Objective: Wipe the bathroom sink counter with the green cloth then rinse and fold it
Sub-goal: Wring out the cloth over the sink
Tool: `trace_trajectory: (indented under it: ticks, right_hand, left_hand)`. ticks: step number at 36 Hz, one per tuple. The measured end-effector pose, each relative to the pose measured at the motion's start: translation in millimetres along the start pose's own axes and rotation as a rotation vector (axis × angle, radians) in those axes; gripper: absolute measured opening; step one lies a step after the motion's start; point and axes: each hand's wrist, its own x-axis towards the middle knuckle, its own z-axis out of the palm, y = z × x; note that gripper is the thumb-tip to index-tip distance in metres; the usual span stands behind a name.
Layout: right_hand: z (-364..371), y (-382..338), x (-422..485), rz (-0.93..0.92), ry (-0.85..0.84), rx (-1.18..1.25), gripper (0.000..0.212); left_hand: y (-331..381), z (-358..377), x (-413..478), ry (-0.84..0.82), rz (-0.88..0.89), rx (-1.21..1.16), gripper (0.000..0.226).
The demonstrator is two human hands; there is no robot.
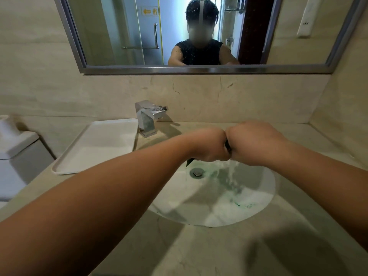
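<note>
- Green cloth (pixel 228 146) is almost wholly hidden. Only a dark sliver shows between the two fists at the centre of the frame, and a wet tip hangs under the left one.
- Both the left hand (pixel 209 145) and the right hand (pixel 256 142) are curled tight round the cloth, knuckles butted together, above the sink basin (pixel 258 204).
- Water streams down from beneath the right fist, and greenish water pools near the drain (pixel 197 172).
- This looks like the wringing that closes the rinse; folding is not yet done.
- To wring well, the fists should twist in opposite directions and squeeze along the whole bundle, not just its middle.
- Holding the bundle low over the basin should keep runoff off the counter (pixel 199 251) and the white tray (pixel 95 144) at centre left.
- The tinted water suggests dye or dirt is coming out, so another rinse under the faucet (pixel 148 118) may be worthwhile.
- I cannot tell whether the faucet is running.
</note>
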Motion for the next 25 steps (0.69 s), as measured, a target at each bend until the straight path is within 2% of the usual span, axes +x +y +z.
trace_trajectory:
  ticks: [4, 8, 13, 16, 19, 22, 25]
  right_hand:
    - [3, -4, 2, 0.032, -0.122, 0.122, 0.02]
    - [8, -8, 8, 0.065, -0.235, 0.32, 0.025]
    - [16, -9, 13, 0.158, -0.356, 0.755, 0.02]
    - [17, -8, 13, 0.177, -0.424, 0.859, 0.02]
    - [16, -7, 15, 0.207, -0.46, 0.965, 0.024]
    - [14, -3, 18, 0.263, -0.506, 1.135, 0.016]
    - [8, -2, 20, 0.282, -0.449, 1.31, 0.03]
  left_hand:
    - [-7, 10, 1, 0.069, 0.069, 0.114, 0.012]
    - [-16, 17, 1, 0.115, 0.088, 0.207, 0.012]
    - [-23, 19, -2, 0.186, 0.113, 0.282, 0.016]
    - [-24, 21, -5, 0.237, 0.126, 0.303, 0.019]
    - [-31, 26, -8, 0.373, 0.173, 0.31, 0.021]
    - [-44, 30, -9, 0.498, 0.323, 0.382, 0.028]
    - [-49, 21, -10, 0.562, 0.268, 0.291, 0.024]
